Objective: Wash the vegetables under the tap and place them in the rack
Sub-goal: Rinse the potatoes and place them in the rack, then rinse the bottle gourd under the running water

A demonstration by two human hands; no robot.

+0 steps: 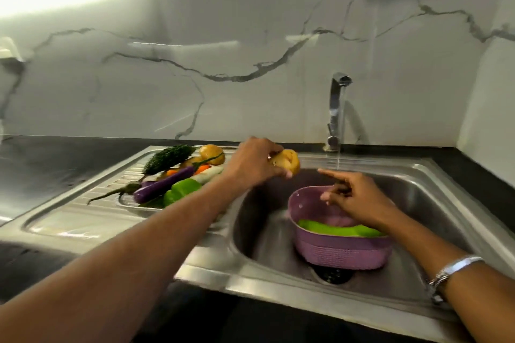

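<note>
The left hand [257, 160] has its fingers curled round a potato [288, 164], holding it over the basin's left edge, short of the water [338, 147] running from the tap [335, 108]; the right hand [352, 196] holds nothing, forefinger out and the rest loosely bent, hovering above the purple rack [338, 250] that sits in the sink [434, 192] with something green [334, 227] already inside. I'd worry about the grip first; a wet potato held from above by the fingertips could squirt out and drop hard into the steel basin or bounce off the rack's rim. The stream falls beyond the rack, so rinsing there may splash the counter. The unwashed pile [172, 175] on the drainboard lies near the left forearm; a careless swing back could roll the aubergine [160, 185] or green pepper [181, 192] off.
</note>
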